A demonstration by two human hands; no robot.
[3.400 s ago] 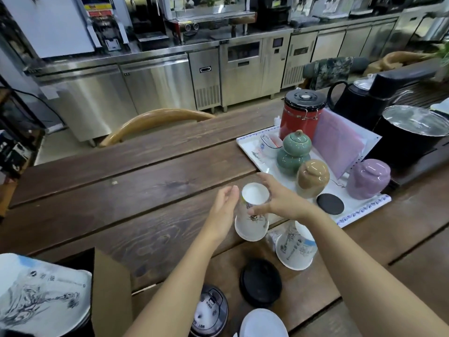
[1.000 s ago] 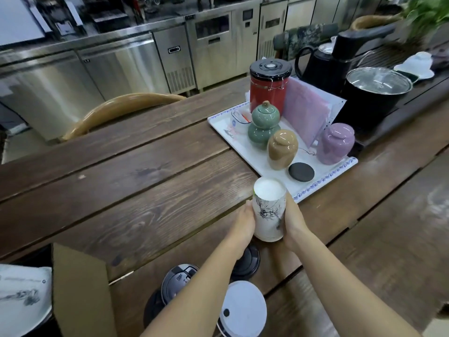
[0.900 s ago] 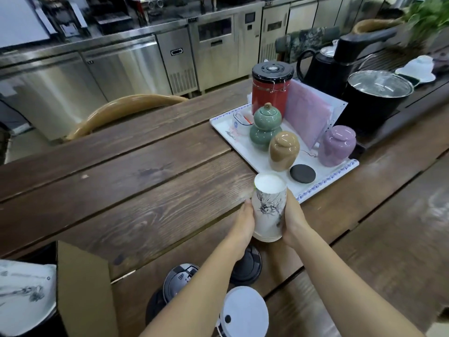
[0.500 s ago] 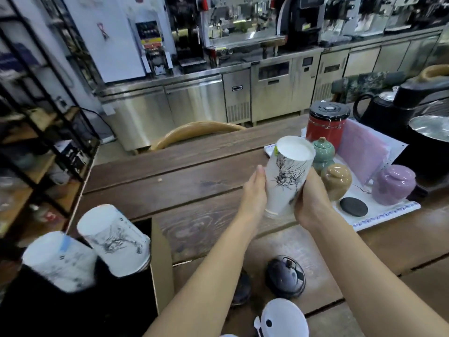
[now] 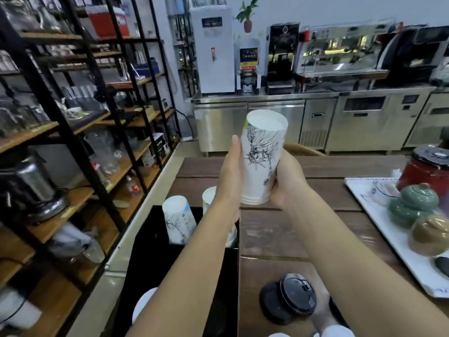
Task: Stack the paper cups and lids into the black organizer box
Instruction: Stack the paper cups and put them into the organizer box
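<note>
A stack of white paper cups (image 5: 262,156) with a black ink drawing hangs upside down in the air over the wooden table (image 5: 325,193). My left hand (image 5: 229,176) presses its left side and my right hand (image 5: 288,178) grips its right side. Below and to the left is the black organizer box (image 5: 155,263), with upside-down cup stacks (image 5: 178,222) standing in it; my left forearm partly hides another stack. Black lids (image 5: 291,297) lie on the table near the bottom, and white lids (image 5: 336,332) show at the bottom edge.
A white tray (image 5: 379,222) with green, brown and red jars sits at the right. Black-framed wooden shelves (image 5: 80,122) full of kitchenware stand left of the box. Steel counters with coffee machines line the back wall.
Both hands lifted the cup stack off the table and carried it up and left, toward the organizer box. The view swung left, bringing the shelves and the box into sight.
</note>
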